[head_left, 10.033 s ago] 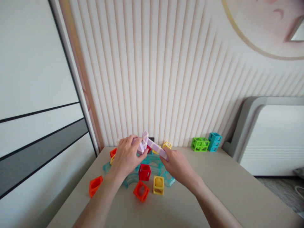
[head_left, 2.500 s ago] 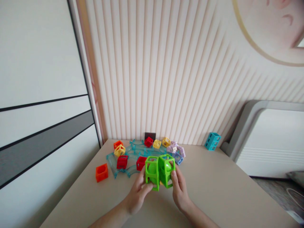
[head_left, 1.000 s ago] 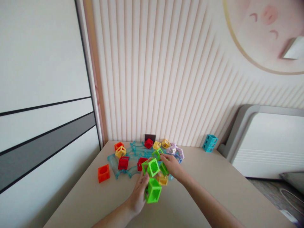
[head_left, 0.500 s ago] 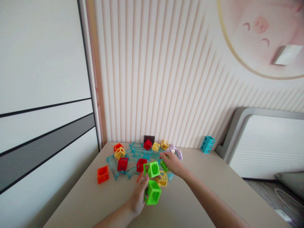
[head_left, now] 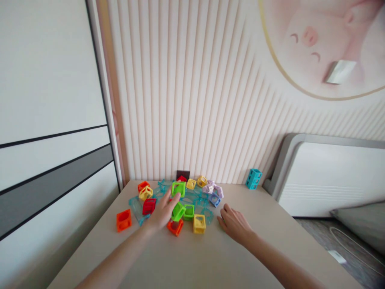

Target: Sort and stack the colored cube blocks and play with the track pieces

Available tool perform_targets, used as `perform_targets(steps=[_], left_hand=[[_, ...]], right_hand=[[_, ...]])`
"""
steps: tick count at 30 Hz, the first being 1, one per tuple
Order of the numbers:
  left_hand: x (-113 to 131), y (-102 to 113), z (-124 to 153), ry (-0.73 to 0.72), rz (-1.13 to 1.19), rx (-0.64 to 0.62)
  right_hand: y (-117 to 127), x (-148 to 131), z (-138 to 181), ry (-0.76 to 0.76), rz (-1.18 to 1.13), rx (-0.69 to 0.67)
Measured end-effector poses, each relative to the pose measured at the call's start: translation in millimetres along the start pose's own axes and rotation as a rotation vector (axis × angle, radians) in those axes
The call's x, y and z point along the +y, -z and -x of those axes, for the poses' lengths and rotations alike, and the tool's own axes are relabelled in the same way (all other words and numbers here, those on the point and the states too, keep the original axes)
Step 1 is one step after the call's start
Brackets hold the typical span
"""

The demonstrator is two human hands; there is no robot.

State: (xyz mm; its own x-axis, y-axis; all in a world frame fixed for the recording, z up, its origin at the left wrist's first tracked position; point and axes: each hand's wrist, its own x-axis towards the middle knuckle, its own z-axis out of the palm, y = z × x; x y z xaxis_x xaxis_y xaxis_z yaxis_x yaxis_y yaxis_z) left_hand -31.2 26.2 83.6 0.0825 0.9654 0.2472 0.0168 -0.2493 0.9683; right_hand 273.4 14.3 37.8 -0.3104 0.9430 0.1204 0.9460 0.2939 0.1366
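Observation:
In the head view my left hand (head_left: 164, 210) is closed on green cube-frame blocks. One green block (head_left: 178, 189) sticks up past the fingertips and another (head_left: 178, 211) is just below it; whether they are joined I cannot tell. A third green block (head_left: 189, 212) is right beside them, in front of clear blue track pieces (head_left: 207, 214). Below my left hand is an orange block (head_left: 175, 228), with a yellow block (head_left: 199, 224) to its right. My right hand (head_left: 236, 224) is low over the table to the right, fingers loosely bent and apart, with nothing visible in it.
Red (head_left: 149, 206), orange (head_left: 124, 220) and yellow (head_left: 146, 193) blocks are spread at the left. Purple pieces (head_left: 213, 188) and a blue block (head_left: 214, 199) sit behind my right hand. A turquoise block stack (head_left: 254, 179) stands near the ribbed wall (head_left: 186, 100). A grey-edged headboard (head_left: 339, 180) is at right.
My left hand has moved up and away with green blocks. My right hand has let go of a green block and drawn back to the right. The view has shifted slightly right.

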Motion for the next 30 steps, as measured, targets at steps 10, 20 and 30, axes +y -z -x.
perform_targets(steps=[10, 20, 30], left_hand=[[-8, 37, -106, 0.065, -1.319, -0.201], [-47, 22, -128, 0.094, -1.389, -0.250], [-71, 20, -113, 0.088, -1.363, -0.228]], right_hand=[[2, 6, -10, 0.068, -0.021, -0.066], [23, 64, -2, 0.099, -0.109, 0.132], [31, 222, -69, -0.563, -0.043, 0.095]])
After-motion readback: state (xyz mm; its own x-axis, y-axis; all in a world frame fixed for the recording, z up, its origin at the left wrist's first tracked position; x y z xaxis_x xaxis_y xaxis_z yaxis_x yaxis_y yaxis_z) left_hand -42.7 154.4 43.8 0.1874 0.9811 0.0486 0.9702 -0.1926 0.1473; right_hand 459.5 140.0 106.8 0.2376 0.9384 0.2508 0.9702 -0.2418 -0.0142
